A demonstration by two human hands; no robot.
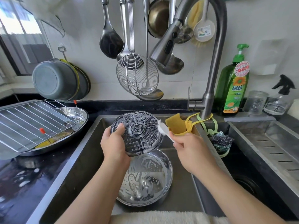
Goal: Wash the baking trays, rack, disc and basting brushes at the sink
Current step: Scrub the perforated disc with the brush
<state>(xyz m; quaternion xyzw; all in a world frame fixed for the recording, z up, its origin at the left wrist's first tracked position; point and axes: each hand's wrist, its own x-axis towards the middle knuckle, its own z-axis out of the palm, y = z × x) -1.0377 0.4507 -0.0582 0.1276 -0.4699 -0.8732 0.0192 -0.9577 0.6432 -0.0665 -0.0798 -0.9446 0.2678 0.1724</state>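
The soapy disc (137, 131) was tilted above the sink (90, 152), its lower-left edge hidden by the left hand (115, 143) gripping it, while the right hand (191, 149) curled around a white brush (163, 129), handle mostly concealed, bristles touching the disc's right rim over a foamy bowl (145, 177).

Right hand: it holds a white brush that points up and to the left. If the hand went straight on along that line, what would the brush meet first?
The right hand aims the brush at the soapy disc; its tip seems already at the disc's right rim, though depth is unclear.
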